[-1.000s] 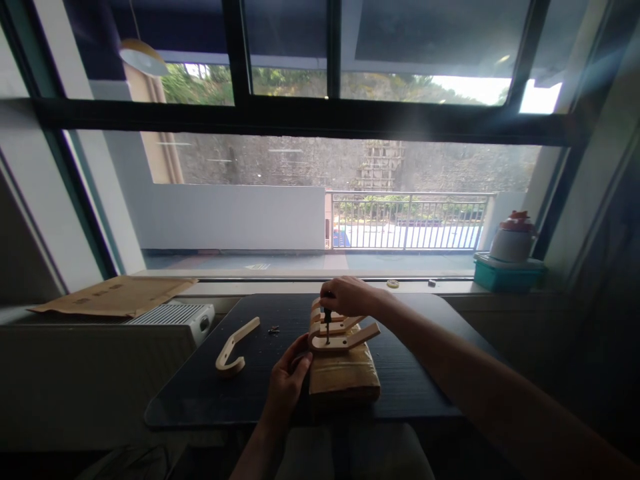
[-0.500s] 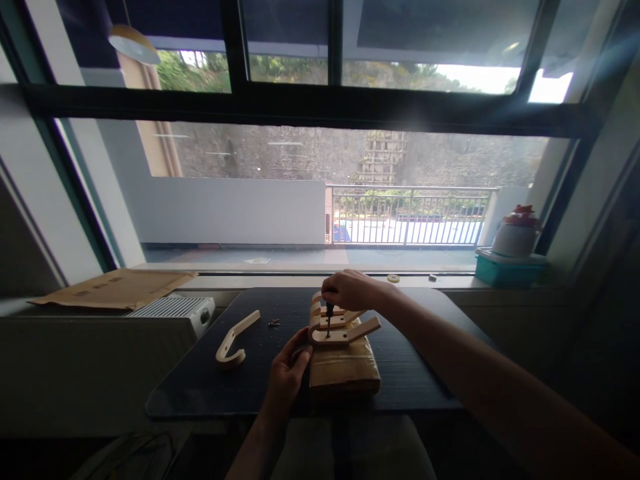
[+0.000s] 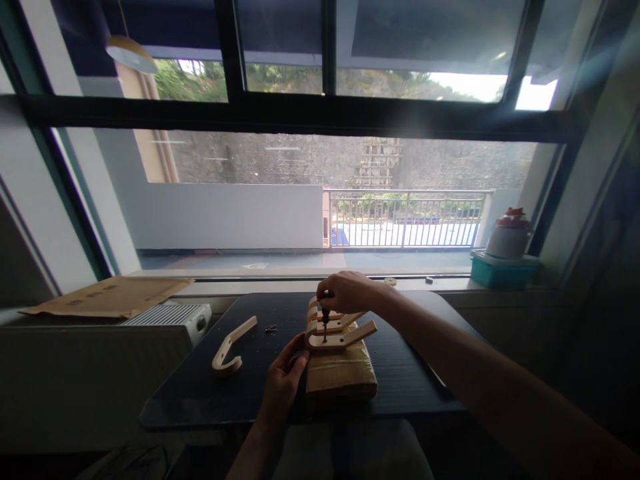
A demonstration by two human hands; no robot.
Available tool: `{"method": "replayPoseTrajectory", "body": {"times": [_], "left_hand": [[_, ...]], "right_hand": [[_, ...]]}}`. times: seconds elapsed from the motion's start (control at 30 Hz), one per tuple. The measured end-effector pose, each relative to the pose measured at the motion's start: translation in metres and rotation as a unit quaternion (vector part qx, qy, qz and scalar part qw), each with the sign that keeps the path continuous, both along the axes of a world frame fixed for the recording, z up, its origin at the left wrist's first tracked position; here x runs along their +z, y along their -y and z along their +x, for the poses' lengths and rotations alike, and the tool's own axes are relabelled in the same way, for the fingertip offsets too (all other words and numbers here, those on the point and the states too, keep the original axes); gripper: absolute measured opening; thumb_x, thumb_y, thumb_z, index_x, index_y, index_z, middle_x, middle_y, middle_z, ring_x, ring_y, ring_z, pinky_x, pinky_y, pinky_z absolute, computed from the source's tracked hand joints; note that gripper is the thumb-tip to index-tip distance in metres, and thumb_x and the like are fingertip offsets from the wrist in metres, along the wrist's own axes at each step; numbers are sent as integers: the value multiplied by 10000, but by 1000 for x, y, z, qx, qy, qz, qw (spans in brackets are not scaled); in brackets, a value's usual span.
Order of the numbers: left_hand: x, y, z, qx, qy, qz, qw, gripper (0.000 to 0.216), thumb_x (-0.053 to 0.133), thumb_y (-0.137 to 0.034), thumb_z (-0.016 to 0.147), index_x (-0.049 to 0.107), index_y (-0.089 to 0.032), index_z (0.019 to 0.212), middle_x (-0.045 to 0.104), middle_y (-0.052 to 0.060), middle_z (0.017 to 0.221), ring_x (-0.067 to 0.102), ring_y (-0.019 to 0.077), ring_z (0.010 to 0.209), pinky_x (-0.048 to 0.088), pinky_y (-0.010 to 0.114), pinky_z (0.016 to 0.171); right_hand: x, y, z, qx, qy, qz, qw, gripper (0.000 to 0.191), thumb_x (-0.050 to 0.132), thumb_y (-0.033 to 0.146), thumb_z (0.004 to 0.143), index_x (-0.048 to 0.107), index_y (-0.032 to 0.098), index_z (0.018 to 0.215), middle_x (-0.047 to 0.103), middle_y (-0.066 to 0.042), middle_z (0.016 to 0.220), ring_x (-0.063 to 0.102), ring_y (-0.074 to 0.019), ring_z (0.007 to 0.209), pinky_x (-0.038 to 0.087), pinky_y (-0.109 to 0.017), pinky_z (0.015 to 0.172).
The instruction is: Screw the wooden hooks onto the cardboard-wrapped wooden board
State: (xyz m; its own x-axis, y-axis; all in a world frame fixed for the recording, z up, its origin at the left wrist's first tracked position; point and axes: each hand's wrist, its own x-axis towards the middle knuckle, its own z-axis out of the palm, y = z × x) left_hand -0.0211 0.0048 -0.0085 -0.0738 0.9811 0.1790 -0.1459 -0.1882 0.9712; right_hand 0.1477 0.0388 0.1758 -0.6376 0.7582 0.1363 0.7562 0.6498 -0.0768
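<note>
My right hand (image 3: 345, 291) is closed round the handle of a dark screwdriver (image 3: 325, 319). The screwdriver stands upright, its tip at a hole in the nearest pale wooden hook (image 3: 327, 341). Behind that hook are several similar ones in a row, on top of a brown wrapped block (image 3: 343, 377). My left hand (image 3: 285, 373) grips the curved left end of the nearest hook, thumb in front; its fingertips are partly hidden. A loose wooden hook (image 3: 231, 347) lies to the left on the dark table, with a few small screws (image 3: 271, 329) beside it.
The dark table (image 3: 190, 393) stands against a window sill. A brown envelope (image 3: 110, 297) rests over a white radiator (image 3: 173, 327) at left. On the sill at right, a white jug with a red lid (image 3: 510, 233) sits on a teal box (image 3: 505, 270). A tape roll (image 3: 390, 281) lies nearby.
The whole view has shifted slightly, with the scene a little lower and further left. Both hands keep their hold, and the screwdriver stays at the same hole.
</note>
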Motion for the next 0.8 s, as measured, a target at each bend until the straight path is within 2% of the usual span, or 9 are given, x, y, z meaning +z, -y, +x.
{"method": "replayPoseTrajectory", "body": {"times": [0.2,0.43,0.6,0.8], "left_hand": [[-1,1,0,-6,1,-8,1000,499,656,-369,717,581,-166,1167,685,62,1085,629,241,989,522,258,753],[2,1,0,2,-3,-2,1000,508,670,-372,695,601,-166,1154,681,62,1094,617,249,1016,514,262,779],[5,2,0,10,-4,0,1000,494,688,-372,670,631,-174,1119,692,63,1068,620,256,1010,514,276,787],[5,3,1,14,1,-7,1000,524,680,-376,675,609,-152,1143,692,82,1066,634,266,980,523,295,770]], "right_hand": [[-4,1,1,8,-1,-7,1000,282,471,293,849,676,187,1011,682,-45,892,547,-114,685,355,-222,570],[-11,-8,0,-17,-5,-1,1000,293,461,328,860,680,162,962,675,-64,862,536,-116,644,352,-231,555],[-6,-7,-1,-20,1,2,1000,294,490,356,837,677,181,982,677,-57,852,534,-120,628,343,-237,529],[-2,-3,-1,14,8,-4,1000,243,502,262,808,679,219,969,681,-12,835,539,-110,657,346,-226,551]]}}
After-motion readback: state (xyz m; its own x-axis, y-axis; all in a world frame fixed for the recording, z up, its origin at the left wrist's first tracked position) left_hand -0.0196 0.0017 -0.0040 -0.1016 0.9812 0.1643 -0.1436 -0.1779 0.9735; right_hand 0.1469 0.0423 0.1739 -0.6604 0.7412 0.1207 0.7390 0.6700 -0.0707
